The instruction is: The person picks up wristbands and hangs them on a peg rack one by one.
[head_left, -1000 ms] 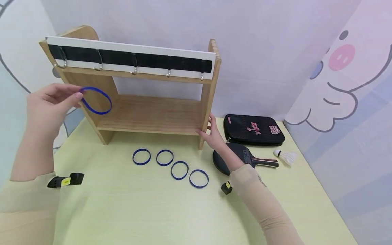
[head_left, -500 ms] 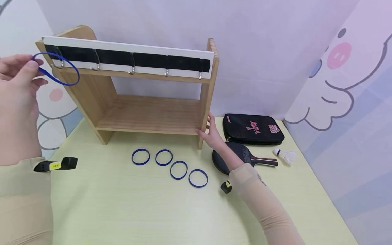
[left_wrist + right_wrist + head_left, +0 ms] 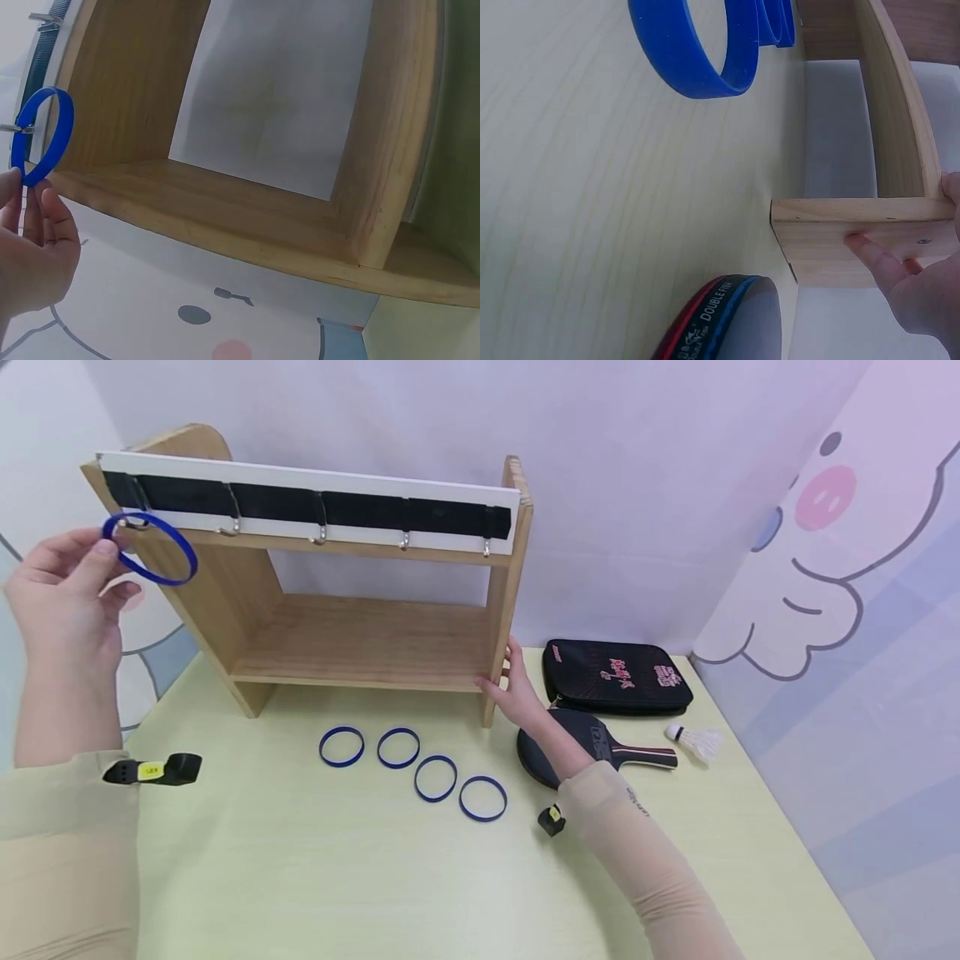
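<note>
My left hand (image 3: 71, 581) pinches a blue silicone wristband (image 3: 187, 556) between thumb and fingertips. The band is at the leftmost hook (image 3: 135, 522) of the hook strip, overlapping it in the head view; in the left wrist view the hook (image 3: 22, 129) crosses the band's near side. My right hand (image 3: 519, 693) grips the right side panel of the wooden shelf (image 3: 360, 639), its thumb on the front edge and fingers on the outer face. Several more blue wristbands (image 3: 483, 817) lie flat on the table in front of the shelf.
A white board with a black strip (image 3: 360, 514) carries several metal hooks along the shelf's top. At the right lie a black zip case (image 3: 615, 677), a table tennis bat (image 3: 645, 756) partly behind my right forearm, and a shuttlecock (image 3: 697, 742). Walls stand behind and right.
My left hand has carried the wristband left and up from in front of the shelf, then slightly right and down, to the leftmost hook. My right hand keeps its place on the side panel.
</note>
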Motion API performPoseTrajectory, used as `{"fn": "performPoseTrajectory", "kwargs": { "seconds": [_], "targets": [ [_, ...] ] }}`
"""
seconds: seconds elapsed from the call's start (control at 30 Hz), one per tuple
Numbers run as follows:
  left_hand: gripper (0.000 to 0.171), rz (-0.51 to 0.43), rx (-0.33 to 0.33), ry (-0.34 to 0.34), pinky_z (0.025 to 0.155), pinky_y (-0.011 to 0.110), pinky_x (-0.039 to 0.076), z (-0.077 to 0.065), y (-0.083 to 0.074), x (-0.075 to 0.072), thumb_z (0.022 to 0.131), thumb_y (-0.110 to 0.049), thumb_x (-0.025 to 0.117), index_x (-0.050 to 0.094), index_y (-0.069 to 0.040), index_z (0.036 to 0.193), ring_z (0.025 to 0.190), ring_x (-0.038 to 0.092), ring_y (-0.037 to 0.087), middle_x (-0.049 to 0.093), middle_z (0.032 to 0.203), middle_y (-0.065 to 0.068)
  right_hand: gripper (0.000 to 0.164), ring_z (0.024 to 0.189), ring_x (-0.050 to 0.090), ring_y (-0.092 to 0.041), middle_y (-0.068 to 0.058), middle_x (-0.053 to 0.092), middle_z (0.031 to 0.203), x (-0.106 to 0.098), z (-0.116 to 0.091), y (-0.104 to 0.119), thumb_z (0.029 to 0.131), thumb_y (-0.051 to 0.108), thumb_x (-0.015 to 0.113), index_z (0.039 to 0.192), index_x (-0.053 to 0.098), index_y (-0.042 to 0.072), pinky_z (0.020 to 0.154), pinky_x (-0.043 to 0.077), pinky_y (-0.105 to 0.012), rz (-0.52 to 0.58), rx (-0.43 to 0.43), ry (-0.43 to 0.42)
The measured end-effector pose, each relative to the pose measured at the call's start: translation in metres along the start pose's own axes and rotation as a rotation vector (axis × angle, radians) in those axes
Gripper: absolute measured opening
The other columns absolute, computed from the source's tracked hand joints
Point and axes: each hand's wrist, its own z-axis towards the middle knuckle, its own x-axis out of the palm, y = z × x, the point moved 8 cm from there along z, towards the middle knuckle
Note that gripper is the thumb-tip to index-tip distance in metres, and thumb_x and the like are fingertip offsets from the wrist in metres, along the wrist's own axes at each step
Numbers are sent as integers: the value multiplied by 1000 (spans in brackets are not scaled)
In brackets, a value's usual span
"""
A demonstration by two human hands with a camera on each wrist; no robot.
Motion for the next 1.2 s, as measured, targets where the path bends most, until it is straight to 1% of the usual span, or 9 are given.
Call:
{"fn": "performPoseTrajectory", "kwargs": {
  "seconds": [0.3,0.5,0.67,0.77,0.87,0.93,1.03,1.1,1.2],
  "targets": [
    [39,146,-6,-13,57,19,51,-3,5,-11,74,-10,77,66,0,110,81,67,15,68,109,7,82,132,30,-39,-18,15,150,0,0,-3,90,2,60,148,3,12,100,38,-55,2,15,2],
    [44,230,73,-67,60,16,50,-11,-1,-15,72,-14,81,65,-6,112,82,61,12,62,109,2,82,131,31,-40,-19,16,149,1,0,-4,89,1,61,148,4,10,99,39,-55,1,13,-6],
    [45,268,148,-94,60,14,50,-27,-7,-10,71,-15,81,64,-7,111,80,58,11,58,111,2,83,128,34,-42,-20,16,149,0,-1,-5,89,0,61,148,3,9,96,41,-56,5,26,-6],
    [43,284,195,-58,59,14,50,-39,-9,0,71,-14,82,65,-4,109,79,59,12,60,110,4,83,129,32,-43,-21,15,149,0,0,-6,89,0,61,148,4,9,97,40,-58,19,16,-8],
    [39,321,246,0,60,14,50,-50,-8,12,72,-12,81,66,-1,107,81,60,14,61,107,7,84,128,34,-40,-16,15,150,0,5,-18,89,4,62,148,3,17,96,42,-56,12,20,-17],
    [35,361,255,42,63,13,50,-57,-4,19,75,-10,78,67,-1,107,82,60,14,62,105,7,84,127,36,-37,-13,17,150,1,8,-26,90,6,62,148,4,22,95,44,-54,-1,22,-25],
    [31,425,217,106,70,14,49,-66,10,26,78,-7,75,67,-1,108,84,59,13,63,104,5,85,125,38,-33,-9,19,149,1,11,-36,89,7,63,148,5,28,94,45,-50,-21,20,-41],
    [30,499,179,150,74,12,47,-72,22,30,81,-9,73,67,-3,109,87,59,10,65,104,2,85,126,38,-34,-8,18,150,1,11,-37,89,7,64,147,5,28,94,45,-51,-14,14,-48],
    [29,606,175,215,74,11,46,-81,38,33,82,-8,72,67,-3,110,92,57,9,66,103,-1,85,127,37,-33,-9,18,150,2,11,-36,89,7,63,147,5,28,95,44,-52,-9,19,-45]
  ]
}}
